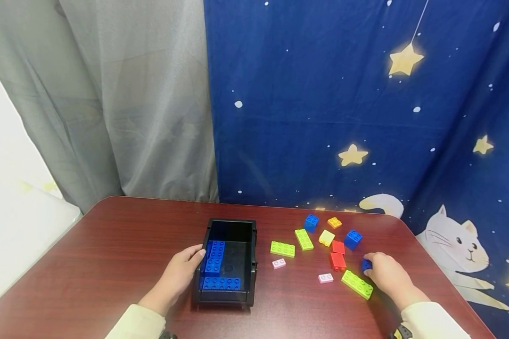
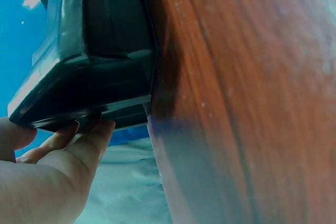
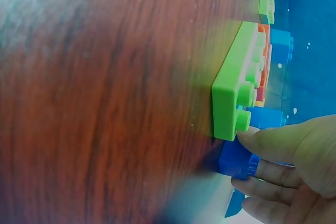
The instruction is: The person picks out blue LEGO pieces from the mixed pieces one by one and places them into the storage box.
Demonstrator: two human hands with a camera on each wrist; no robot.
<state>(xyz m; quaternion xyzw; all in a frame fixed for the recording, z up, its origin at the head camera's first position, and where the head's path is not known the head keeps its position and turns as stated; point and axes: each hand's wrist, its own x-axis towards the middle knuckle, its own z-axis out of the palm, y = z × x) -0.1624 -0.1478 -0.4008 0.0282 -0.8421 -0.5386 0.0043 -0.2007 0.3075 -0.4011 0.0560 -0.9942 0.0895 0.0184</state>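
My left hand [image 1: 179, 272] holds the left wall of a black plastic bin [image 1: 224, 296], thumb at the rim and fingers against the outside in the left wrist view. Inside the bin lie blue building bricks [image 1: 222, 283], along its left side and its near end. At the right of the table, my right hand [image 1: 388, 275] pinches a small blue brick [image 3: 234, 159] between thumb and fingers; the hand partly covers it in the head view. Close beside it lies a long lime-green brick [image 1: 357, 284], studs up.
Loose bricks lie between bin and right hand: red bricks [image 1: 337, 261], pink bricks [image 1: 325, 278], lime-green bricks [image 1: 282, 249], a pale yellow brick [image 1: 326, 238], an orange-yellow brick [image 1: 334, 222] and blue bricks [image 1: 353, 239]. Curtains [image 1: 280, 117] hang behind the dark red table [image 1: 123, 254].
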